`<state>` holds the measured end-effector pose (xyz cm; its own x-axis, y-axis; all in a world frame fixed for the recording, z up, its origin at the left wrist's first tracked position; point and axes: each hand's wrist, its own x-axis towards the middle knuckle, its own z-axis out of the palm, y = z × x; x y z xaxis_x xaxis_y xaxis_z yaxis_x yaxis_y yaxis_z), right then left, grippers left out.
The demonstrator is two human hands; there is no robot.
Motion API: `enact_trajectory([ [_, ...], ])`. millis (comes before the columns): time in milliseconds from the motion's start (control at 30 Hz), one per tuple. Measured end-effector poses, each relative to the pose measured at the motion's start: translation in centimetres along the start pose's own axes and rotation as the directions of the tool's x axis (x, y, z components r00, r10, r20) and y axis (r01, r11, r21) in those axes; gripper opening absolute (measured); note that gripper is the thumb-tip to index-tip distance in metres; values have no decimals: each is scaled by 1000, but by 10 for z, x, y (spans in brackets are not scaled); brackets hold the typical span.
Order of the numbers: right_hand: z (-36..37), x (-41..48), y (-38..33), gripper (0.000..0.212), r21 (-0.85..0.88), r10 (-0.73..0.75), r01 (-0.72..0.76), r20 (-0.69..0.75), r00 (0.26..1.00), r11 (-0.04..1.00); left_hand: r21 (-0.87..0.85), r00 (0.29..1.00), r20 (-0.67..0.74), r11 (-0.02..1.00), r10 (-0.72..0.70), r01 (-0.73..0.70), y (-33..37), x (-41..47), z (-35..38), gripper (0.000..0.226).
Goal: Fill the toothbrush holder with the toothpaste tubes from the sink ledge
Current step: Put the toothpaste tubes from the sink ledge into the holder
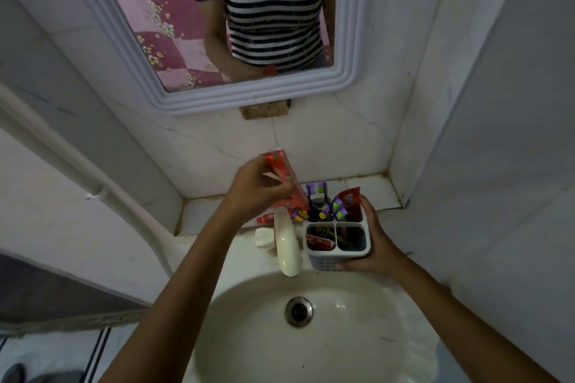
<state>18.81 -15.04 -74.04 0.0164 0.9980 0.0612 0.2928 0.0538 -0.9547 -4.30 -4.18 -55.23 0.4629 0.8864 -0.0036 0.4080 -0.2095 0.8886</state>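
My left hand (pixel 256 188) grips a red toothpaste tube (pixel 284 179) and holds it tilted above the sink ledge, just left of the holder. The white toothbrush holder (pixel 337 253) has four compartments and sits at the sink's back right, with my right hand (pixel 375 247) wrapped around its right side. Purple and green toothbrushes (pixel 329 207) and a red tube (pixel 350 200) stand in its back compartments. A red tube (pixel 319 241) lies in the front left compartment. Another red tube (pixel 266 218) rests on the ledge under my left hand.
A cream tap (pixel 287 246) juts over the basin (pixel 314 329) just left of the holder. The tiled ledge (pixel 371 191) runs along the back wall. A framed mirror (pixel 217 25) hangs above, and a white pipe (pixel 93 177) slopes down the left wall.
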Motion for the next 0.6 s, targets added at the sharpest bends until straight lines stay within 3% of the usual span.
enact_trajectory([
  [100, 1, 0, 4, 148, -13, 13, -13, 1, 1000, 1000, 271, 983, 179, 959, 34, -83, 4, 2, 22, 24],
  [233, 0, 2, 6, 149, -39, 30, -29, 4, 1000, 999, 600, 944, 328, 778, -25, -188, -1, 6, 40, 29],
  [300, -1, 1, 7, 152, -44, 36, -36, -6, 999, 998, 578, 931, 359, 798, -59, -172, -3, 7, 40, 30],
  [400, 0, 2, 7, 153, -33, 37, -37, -7, 999, 999, 341, 940, 325, 940, -104, -14, -6, 14, 18, 31],
  [467, 1, 3, 8, 153, -25, 33, -33, -9, 999, 999, 210, 954, 269, 975, -133, 77, -18, 24, -1, 30],
  [533, 1, 2, 10, 152, -15, 27, -28, -15, 1000, 1000, 245, 973, 175, 964, -150, 105, -42, 38, -11, 20],
  [600, 1, 2, 12, 151, 0, 18, -18, -9, 1000, 1000, 474, 976, 135, 876, -172, 89, -71, 54, -9, 14],
])
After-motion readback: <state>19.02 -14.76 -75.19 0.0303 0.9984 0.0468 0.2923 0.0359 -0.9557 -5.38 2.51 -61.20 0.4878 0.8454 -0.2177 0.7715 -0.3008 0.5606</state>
